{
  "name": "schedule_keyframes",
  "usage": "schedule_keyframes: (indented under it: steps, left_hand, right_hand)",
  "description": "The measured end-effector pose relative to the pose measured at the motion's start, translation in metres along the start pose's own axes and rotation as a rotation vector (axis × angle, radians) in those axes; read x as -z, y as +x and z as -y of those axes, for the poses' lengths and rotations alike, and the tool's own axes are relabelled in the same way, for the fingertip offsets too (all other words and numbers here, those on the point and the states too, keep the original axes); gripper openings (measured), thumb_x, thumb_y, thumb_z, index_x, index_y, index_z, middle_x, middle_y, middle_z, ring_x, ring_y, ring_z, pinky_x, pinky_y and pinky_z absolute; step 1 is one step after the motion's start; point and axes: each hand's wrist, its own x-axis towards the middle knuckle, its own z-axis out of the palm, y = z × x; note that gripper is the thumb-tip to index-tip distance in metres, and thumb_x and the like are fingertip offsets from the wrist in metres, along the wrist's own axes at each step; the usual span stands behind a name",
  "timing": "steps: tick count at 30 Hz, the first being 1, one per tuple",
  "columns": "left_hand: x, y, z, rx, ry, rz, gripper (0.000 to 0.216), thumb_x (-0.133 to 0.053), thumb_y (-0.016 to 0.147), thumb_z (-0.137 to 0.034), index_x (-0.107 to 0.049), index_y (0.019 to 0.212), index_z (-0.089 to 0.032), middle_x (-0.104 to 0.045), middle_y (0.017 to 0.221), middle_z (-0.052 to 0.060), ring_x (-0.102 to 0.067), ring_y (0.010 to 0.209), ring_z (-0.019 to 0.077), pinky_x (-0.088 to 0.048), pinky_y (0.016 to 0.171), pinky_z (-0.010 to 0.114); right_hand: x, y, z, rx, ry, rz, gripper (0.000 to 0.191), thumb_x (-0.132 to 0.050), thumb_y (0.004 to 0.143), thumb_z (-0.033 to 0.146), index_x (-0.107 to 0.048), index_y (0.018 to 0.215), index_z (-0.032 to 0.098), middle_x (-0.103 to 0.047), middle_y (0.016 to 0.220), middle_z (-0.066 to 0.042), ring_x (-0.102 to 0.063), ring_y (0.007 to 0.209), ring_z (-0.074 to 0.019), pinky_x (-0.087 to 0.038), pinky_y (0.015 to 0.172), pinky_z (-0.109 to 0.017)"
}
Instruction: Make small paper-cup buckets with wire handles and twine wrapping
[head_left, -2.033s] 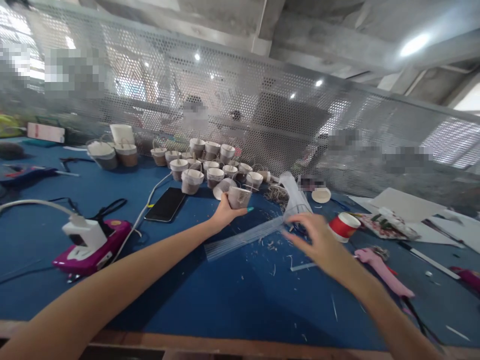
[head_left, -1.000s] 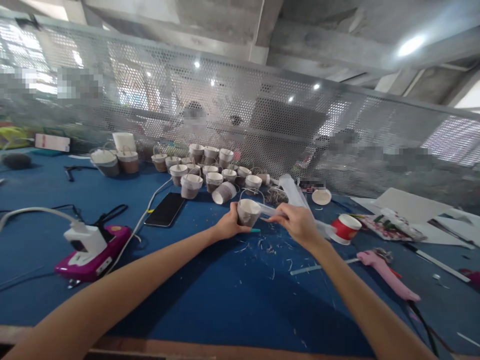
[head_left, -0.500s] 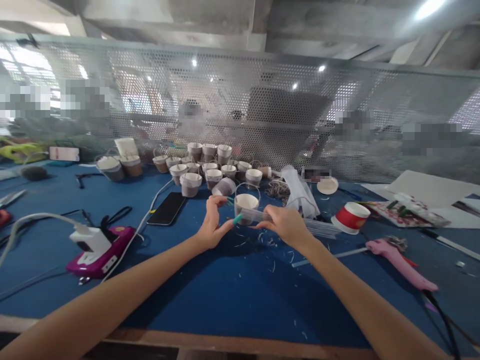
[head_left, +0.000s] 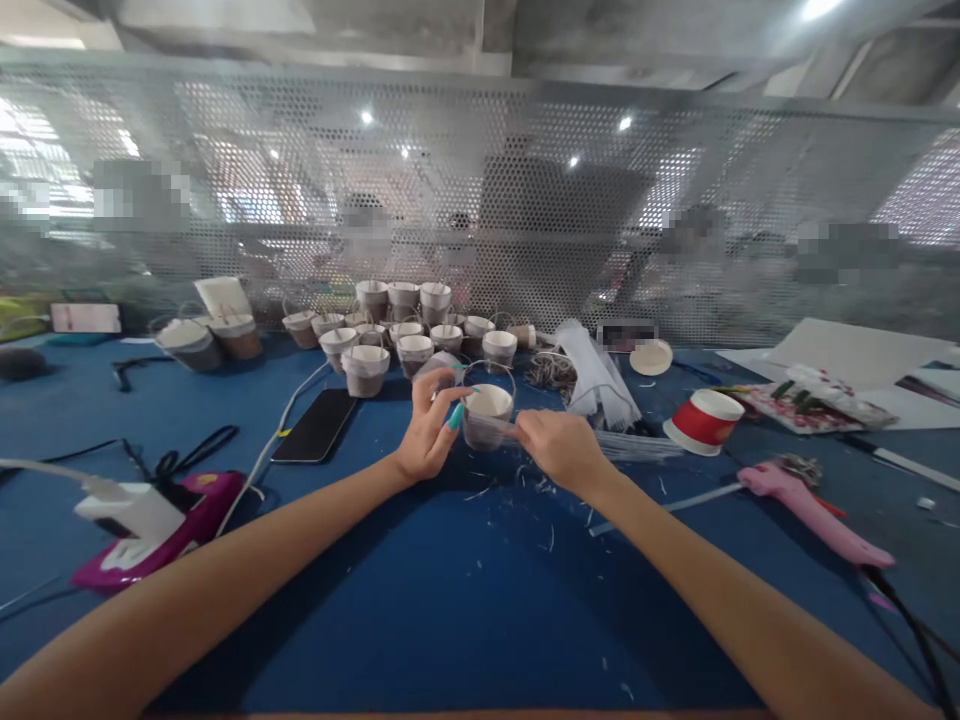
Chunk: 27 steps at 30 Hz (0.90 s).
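Mini bucket (head_left: 487, 428), upright with its looped handle (head_left: 501, 366) raised, stood near the middle of the table (head_left: 480, 610), well back from the near edge. Left hand (head_left: 429, 430): positioned at the bucket's left side, thumb and fingers spread; contact with the rim could not be confirmed. Right hand (head_left: 559, 445): thumb and fingers pinched a translucent ribbon strip (head_left: 634, 446) just beside the bucket, its tail trailing toward the right edge. Change observed: two seconds earlier, the left hand had grasped the bucket, and the strip had lain loose. Apparent effect: the strip crossed the bucket's front, and the left hand no longer carried the bucket. Matching buckets (head_left: 367, 371) stood toward the far edge; a pink glue gun (head_left: 817, 517) lay toward the right.
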Motion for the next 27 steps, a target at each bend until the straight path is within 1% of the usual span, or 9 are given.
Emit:
schedule_keyframes:
  steps: [3,5,7,10,12,15,20,24,27]
  left_hand:
    - [0.003,0.002,-0.002,-0.043,0.006,0.058,0.053,-0.021,0.094,-0.054,-0.044,0.127,-0.018,-0.028,0.137,0.016,-0.029,0.130,0.0314,-0.028,0.107,0.054]
    - [0.005,0.001,-0.004,-0.118,0.075,0.064,0.058,-0.022,0.093,-0.058,-0.041,0.130,-0.017,-0.029,0.136,0.017,-0.030,0.129,0.0328,-0.028,0.107,0.056]
    - [0.005,0.000,-0.007,-0.223,0.187,0.040,0.060,-0.024,0.093,-0.058,-0.041,0.130,-0.015,-0.034,0.131,0.019,-0.034,0.124,0.0328,-0.028,0.106,0.058]
    - [0.005,-0.003,-0.010,-0.365,0.317,-0.040,0.045,-0.036,0.094,-0.045,-0.046,0.123,-0.013,-0.042,0.118,0.017,-0.040,0.116,0.0303,-0.029,0.105,0.057]
    - [0.005,-0.004,-0.013,-0.409,0.347,-0.085,0.032,-0.042,0.092,-0.033,-0.050,0.116,-0.014,-0.045,0.112,0.015,-0.043,0.110,0.0283,-0.033,0.103,0.057]
    - [0.006,-0.005,-0.016,-0.421,0.364,-0.127,0.020,-0.043,0.088,-0.021,-0.052,0.105,-0.016,-0.047,0.107,0.013,-0.045,0.106,0.0268,-0.037,0.100,0.058]
    - [0.005,-0.005,-0.017,-0.401,0.379,-0.135,0.011,-0.046,0.083,-0.012,-0.050,0.093,-0.016,-0.048,0.104,0.013,-0.046,0.103,0.0257,-0.039,0.099,0.059]
    - [0.003,-0.005,-0.015,-0.381,0.373,-0.102,0.013,-0.045,0.080,-0.009,-0.049,0.091,-0.016,-0.048,0.104,0.015,-0.045,0.102,0.0263,-0.038,0.098,0.060]
    - [0.002,-0.003,-0.015,-0.362,0.382,-0.094,0.015,-0.043,0.079,-0.006,-0.047,0.090,-0.016,-0.048,0.103,0.015,-0.045,0.102,0.0254,-0.038,0.099,0.058]
  right_hand:
    - [0.001,-0.001,-0.001,-0.042,0.033,0.013,0.053,-0.022,0.101,0.039,-0.059,0.074,0.013,-0.058,0.059,-0.005,-0.047,0.051,-0.0121,-0.021,0.049,-0.027]
    - [0.004,-0.002,0.001,-0.055,0.059,0.026,0.054,-0.020,0.101,0.041,-0.059,0.074,0.013,-0.058,0.060,-0.005,-0.047,0.051,-0.0120,-0.021,0.048,-0.027]
    - [0.007,-0.003,0.003,-0.053,0.081,0.039,0.056,-0.019,0.101,0.041,-0.059,0.074,0.013,-0.057,0.058,-0.004,-0.046,0.051,-0.0120,-0.020,0.048,-0.026]
    - [0.014,-0.003,0.007,-0.038,0.100,0.026,0.058,-0.016,0.101,0.041,-0.059,0.073,0.013,-0.057,0.057,-0.004,-0.047,0.051,-0.0124,-0.022,0.048,-0.026]
    - [0.017,-0.003,0.010,-0.009,0.097,0.011,0.060,-0.014,0.101,0.040,-0.059,0.072,0.013,-0.057,0.057,-0.005,-0.048,0.051,-0.0129,-0.022,0.048,-0.027]
    - [0.020,-0.003,0.012,0.047,0.117,0.032,0.061,-0.013,0.101,0.042,-0.060,0.073,0.013,-0.058,0.055,-0.005,-0.050,0.051,-0.0127,-0.023,0.049,-0.027]
    - [0.020,-0.004,0.010,0.051,0.208,0.085,0.063,-0.021,0.095,0.059,-0.060,0.080,0.013,-0.064,0.062,-0.005,-0.056,0.054,-0.0129,-0.030,0.051,-0.026]
    - [0.023,-0.004,0.008,-0.005,0.277,0.180,0.051,-0.035,0.094,0.056,-0.059,0.076,0.014,-0.064,0.063,-0.004,-0.058,0.057,-0.0126,-0.032,0.052,-0.025]
    - [0.026,-0.002,0.008,-0.061,0.279,0.237,0.046,-0.054,0.084,0.059,-0.059,0.080,0.014,-0.064,0.067,-0.004,-0.058,0.060,-0.0133,-0.032,0.051,-0.024]
